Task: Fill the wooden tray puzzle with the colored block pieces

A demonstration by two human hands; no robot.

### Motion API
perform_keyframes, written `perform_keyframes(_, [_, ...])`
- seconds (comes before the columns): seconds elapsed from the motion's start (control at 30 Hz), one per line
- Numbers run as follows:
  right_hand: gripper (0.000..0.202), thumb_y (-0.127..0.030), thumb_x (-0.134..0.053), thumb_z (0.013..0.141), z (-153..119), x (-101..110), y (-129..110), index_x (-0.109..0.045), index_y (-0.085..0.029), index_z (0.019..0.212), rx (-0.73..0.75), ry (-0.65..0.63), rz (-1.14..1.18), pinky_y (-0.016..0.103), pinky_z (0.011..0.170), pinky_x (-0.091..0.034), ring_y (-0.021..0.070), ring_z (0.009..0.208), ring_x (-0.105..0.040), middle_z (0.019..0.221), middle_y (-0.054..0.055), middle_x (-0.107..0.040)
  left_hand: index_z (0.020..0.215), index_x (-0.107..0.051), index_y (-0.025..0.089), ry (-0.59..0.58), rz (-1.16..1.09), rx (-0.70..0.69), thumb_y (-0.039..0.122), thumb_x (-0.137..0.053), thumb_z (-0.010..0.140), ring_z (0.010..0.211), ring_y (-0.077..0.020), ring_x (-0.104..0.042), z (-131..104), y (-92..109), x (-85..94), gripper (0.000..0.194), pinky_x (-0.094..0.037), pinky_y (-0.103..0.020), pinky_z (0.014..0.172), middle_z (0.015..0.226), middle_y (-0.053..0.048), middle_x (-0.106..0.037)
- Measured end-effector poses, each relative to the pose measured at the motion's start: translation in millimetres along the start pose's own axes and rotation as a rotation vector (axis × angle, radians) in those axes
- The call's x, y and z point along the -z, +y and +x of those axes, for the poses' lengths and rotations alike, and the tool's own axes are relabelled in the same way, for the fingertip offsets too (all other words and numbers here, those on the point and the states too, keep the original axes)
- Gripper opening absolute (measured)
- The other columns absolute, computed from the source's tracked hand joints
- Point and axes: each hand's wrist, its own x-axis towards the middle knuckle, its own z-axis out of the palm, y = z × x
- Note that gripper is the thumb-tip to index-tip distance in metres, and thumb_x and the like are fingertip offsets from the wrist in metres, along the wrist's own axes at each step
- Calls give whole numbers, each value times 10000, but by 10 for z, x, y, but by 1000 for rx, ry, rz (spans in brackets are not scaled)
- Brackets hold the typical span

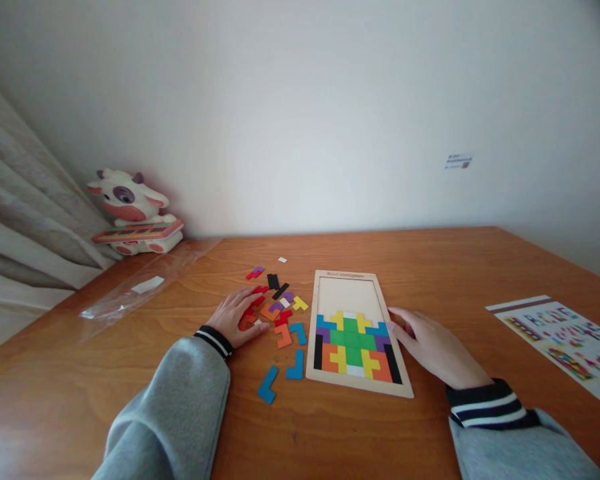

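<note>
A pale wooden puzzle tray lies flat on the table, its lower part filled with coloured blocks such as a green piece; the upper part shows bare board. Left of it is a loose pile with an orange piece, a yellow piece and several others. My left hand rests on the pile's left side, fingers apart over red and orange pieces, gripping none. Beside the tray's right edge, my right hand has its fingers spread, fingertips touching the frame. Two blue pieces lie nearer me.
A cow toy with a keyboard stands at the back left, next to a curtain. Clear plastic wrapping lies before it. A printed pattern sheet is at the right. Behind the table rises a wall.
</note>
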Motion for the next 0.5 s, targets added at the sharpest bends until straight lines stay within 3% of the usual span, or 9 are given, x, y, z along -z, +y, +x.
perform_keyframes(0.1, [475,-467,-379,951,6,-2,56,-598,-177,1256,-25,15,1,451,928,-497,306,1114,-635,1229,150,-667,1322,-554,228,21,-15,-12,582,-630,786,1316,-334,-465,30,87,-5,647,-368,-533,1101,1428,-122,-515])
perform_keyframes(0.23, [509,-513,-377,951,-13,2,40,-588,-169,1261,-12,32,-17,441,924,-495,307,1097,-637,1207,156,-667,1344,-533,233,48,-58,-131,564,-638,791,1323,-320,-456,61,332,30,653,-361,-508,1111,1422,-114,-521])
perform_keyframes(0.37, [505,-517,-383,952,-24,-1,8,-580,-172,1264,-19,37,-36,420,906,-498,297,1074,-643,1198,151,-665,1395,-480,244,-14,-128,-256,670,-674,698,1356,-343,-411,60,615,-42,839,-336,-532,1122,1455,-118,-484])
perform_keyframes(0.5, [489,-489,-387,952,-12,-8,68,-573,-179,1280,-39,57,-19,423,878,-507,299,1053,-651,1204,151,-667,1412,-463,250,-72,-139,-237,715,-695,641,1368,-364,-395,43,695,-130,930,-295,-571,1136,1484,-123,-450])
